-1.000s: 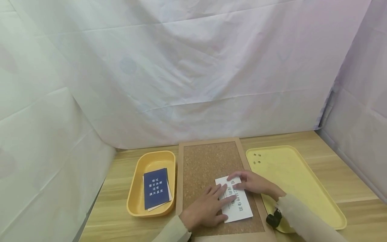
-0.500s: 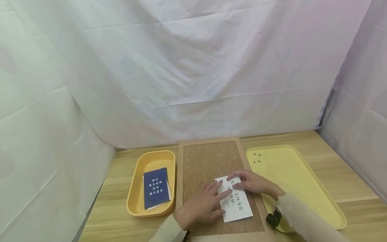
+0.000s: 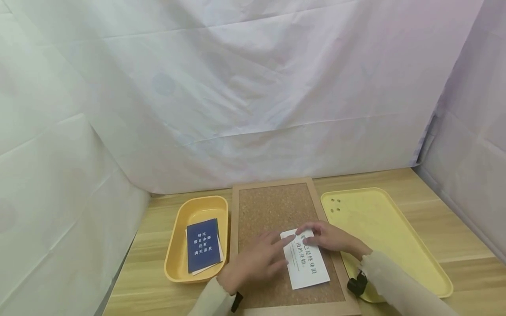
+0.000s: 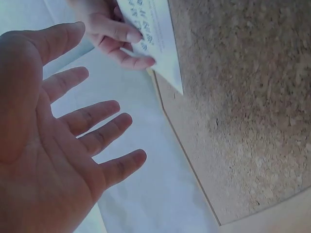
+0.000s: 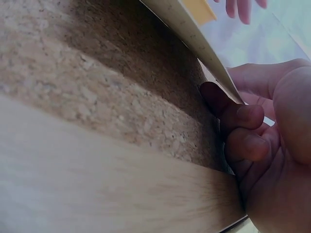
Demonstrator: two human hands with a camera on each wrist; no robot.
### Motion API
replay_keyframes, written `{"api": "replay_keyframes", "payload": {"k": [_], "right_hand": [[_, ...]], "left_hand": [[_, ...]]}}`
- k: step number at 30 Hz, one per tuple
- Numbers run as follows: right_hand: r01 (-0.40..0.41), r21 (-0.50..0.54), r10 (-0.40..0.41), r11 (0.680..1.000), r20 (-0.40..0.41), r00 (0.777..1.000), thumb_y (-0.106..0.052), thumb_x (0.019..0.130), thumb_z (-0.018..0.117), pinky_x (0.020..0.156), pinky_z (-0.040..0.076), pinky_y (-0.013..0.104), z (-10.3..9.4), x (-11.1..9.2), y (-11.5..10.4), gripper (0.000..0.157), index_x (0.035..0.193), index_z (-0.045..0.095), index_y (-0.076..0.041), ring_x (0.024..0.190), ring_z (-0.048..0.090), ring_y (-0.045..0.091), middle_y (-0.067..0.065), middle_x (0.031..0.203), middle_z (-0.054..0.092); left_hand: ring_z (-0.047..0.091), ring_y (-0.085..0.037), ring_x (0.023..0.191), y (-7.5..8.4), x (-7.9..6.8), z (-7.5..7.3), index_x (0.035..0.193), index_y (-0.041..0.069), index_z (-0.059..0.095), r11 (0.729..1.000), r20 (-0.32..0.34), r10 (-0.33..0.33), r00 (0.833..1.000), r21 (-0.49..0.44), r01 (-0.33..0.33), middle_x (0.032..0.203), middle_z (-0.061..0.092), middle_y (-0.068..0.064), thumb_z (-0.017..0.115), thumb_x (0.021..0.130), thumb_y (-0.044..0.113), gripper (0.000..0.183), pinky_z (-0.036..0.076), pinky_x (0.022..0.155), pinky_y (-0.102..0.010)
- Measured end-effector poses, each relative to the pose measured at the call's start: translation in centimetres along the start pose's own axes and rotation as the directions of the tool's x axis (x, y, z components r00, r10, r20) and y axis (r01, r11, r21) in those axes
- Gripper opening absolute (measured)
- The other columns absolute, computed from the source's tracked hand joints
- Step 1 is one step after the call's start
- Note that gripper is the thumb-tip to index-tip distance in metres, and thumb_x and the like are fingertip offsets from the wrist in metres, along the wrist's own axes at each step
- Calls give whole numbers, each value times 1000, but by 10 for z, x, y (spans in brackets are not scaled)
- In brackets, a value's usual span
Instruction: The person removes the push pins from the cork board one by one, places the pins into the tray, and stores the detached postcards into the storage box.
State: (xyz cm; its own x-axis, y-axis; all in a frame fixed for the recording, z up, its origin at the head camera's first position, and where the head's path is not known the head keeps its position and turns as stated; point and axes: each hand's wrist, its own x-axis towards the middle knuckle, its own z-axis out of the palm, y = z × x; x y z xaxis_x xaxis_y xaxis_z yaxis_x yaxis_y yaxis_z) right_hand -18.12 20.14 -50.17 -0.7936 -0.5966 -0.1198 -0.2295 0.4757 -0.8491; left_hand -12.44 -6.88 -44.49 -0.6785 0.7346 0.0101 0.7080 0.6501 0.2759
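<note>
A white card (image 3: 312,274) printed with dark Chinese characters lies over the lower right of a framed cork board (image 3: 272,204). My right hand (image 3: 332,239) pinches the card's upper right part. In the right wrist view the card (image 5: 214,58) stands a little off the cork, thumb on one face and curled fingers (image 5: 248,143) behind it. My left hand (image 3: 257,259) is over the board at the card's left side. Its fingers spread apart in the left wrist view, where the hand (image 4: 58,141) holds nothing and is clear of the card.
To the left stands a yellow bin (image 3: 172,259) holding a stack of cards, a dark blue card (image 3: 203,248) on top. At the right lies a flat yellow tray (image 3: 387,237) with several small dark pieces (image 3: 337,210) near its far left corner. White cloth walls (image 3: 237,162) surround the wooden table (image 3: 134,276).
My left hand has drawn back to the left off the card, uncovering more of the print. The right hand and the card have stayed in place.
</note>
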Motion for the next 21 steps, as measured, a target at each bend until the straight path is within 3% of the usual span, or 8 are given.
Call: {"api": "replay_keyframes", "payload": {"k": [4, 14, 21], "right_hand": [[1, 8, -1, 1000, -3, 1000, -23, 96, 64, 100, 42, 51, 0, 0, 0, 23, 119, 67, -24, 117, 56, 24, 1, 128, 63], [8, 12, -8, 1000, -2, 1000, -22, 96, 64, 98, 43, 48, 0, 0, 1, 22, 118, 67, -22, 116, 56, 24, 2, 127, 64], [5, 2, -5, 1000, -2, 1000, -21, 96, 63, 96, 44, 44, 0, 1, 1, 22, 118, 67, -21, 112, 57, 23, 2, 126, 64]], "left_hand": [[42, -26, 140, -4, -2, -4, 154, 23, 37, 1000, -56, 17, 998, 0, -17, 154, 43, -7, 60, 99, 34, 61, 34, 116, -50], [44, -27, 139, -12, -14, -19, 151, 23, 40, 999, -132, -13, 991, -32, 9, 151, 46, -7, 63, 97, 32, 59, 38, 113, -49], [42, -27, 141, -19, -24, -24, 151, 27, 41, 997, -164, -33, 986, -73, 22, 152, 45, -5, 62, 98, 34, 57, 35, 115, -50]]}}
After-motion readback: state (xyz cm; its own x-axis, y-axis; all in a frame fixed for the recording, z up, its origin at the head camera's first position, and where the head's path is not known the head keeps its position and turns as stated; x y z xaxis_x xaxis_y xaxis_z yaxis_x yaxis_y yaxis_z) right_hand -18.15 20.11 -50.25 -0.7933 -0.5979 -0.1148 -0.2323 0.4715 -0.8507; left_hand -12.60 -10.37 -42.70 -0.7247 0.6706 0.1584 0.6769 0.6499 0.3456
